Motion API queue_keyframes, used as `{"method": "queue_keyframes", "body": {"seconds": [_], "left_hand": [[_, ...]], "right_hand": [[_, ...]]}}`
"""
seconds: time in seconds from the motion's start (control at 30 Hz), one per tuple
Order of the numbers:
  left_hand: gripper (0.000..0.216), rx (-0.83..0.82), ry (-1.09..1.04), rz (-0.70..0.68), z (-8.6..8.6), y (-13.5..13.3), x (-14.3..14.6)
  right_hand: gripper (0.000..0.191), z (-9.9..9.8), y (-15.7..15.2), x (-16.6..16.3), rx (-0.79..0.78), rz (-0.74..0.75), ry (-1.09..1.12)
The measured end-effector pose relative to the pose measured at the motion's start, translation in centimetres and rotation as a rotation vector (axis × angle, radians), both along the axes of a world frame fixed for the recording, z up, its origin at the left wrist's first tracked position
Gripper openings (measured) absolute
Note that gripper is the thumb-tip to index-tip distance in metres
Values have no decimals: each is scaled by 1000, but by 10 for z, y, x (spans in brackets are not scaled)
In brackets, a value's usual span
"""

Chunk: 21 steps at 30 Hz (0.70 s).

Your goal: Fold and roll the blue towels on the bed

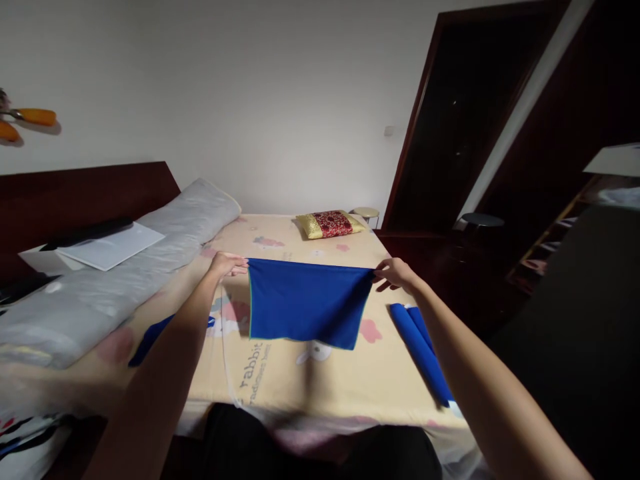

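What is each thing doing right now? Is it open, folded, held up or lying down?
Blue rectangular cloth: spread out, held up by its two top corners.
Left hand: pinching the cloth's left corner.
Right hand: pinching the right corner.
Rolled blue cloth: lying on the cream cartoon-print bed sheet.
Second blue cloth: lying flat, partly hidden by the left arm.
Red and gold pillow: lying at the far edge.
Dark wooden door: open.

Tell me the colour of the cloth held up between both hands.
Solid royal blue cloth, a thin green trim on its left edge; head view.
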<state>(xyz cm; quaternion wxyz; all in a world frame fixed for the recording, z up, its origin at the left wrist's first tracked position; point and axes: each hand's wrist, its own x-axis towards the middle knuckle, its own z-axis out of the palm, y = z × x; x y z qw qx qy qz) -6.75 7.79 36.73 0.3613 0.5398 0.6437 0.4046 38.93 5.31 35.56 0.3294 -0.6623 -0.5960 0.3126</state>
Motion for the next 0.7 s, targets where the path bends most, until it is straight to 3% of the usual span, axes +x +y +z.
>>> {"method": "queue_keyframes", "body": {"seconds": [0.13,0.27,0.37,0.47,0.63,0.7], "left_hand": [[44,113,-49,42,10,10,10],[49,195,-36,28,23,2,-3],[41,210,100,-28,4,-20,-24],[26,145,270,-149,-55,-53,-41],[30,-103,328,-354,-193,-106,-33],[25,-153,348,-420,-235,-123,-23]], "right_hand": [[26,9,10,-2,188,-94,80],[43,17,1,11,313,-70,129],[55,3,-21,27,351,51,168],[49,-40,-50,41,242,242,184],[20,-152,-97,37,-93,426,-51],[21,-194,-115,31,-174,479,-251]]}}
